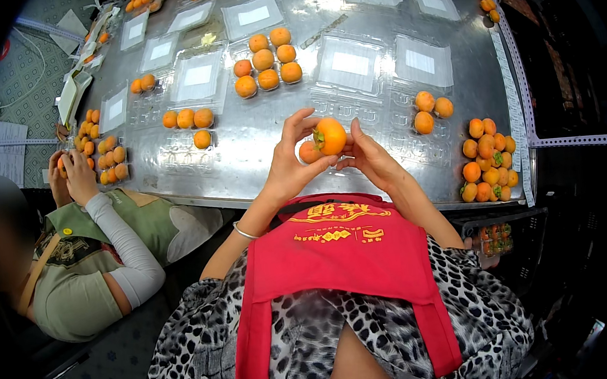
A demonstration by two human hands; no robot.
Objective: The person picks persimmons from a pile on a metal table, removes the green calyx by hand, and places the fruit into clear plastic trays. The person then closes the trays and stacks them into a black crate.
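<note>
My left hand [293,155] holds an orange persimmon [333,136] with its green calyx turned to the left. The fingers of my right hand [367,155] are at the fruit's right side; whether they grip it I cannot tell. Just below and left of that fruit, partly hidden, is another persimmon [309,152]. Both hands are above the near edge of the metal table [248,167]. Beyond them, several persimmons [263,59] fill a clear plastic tray. Clear trays to the left and right hold a few persimmons [185,118] [424,101].
A pile of persimmons [486,148] lies at the table's right corner, beside a perforated metal post [518,65]. Clear packs with white pads [349,63] lie across the table. At the left, a co-worker's hands [79,178] hold fruit near more filled trays. A black crate [527,246] stands below right.
</note>
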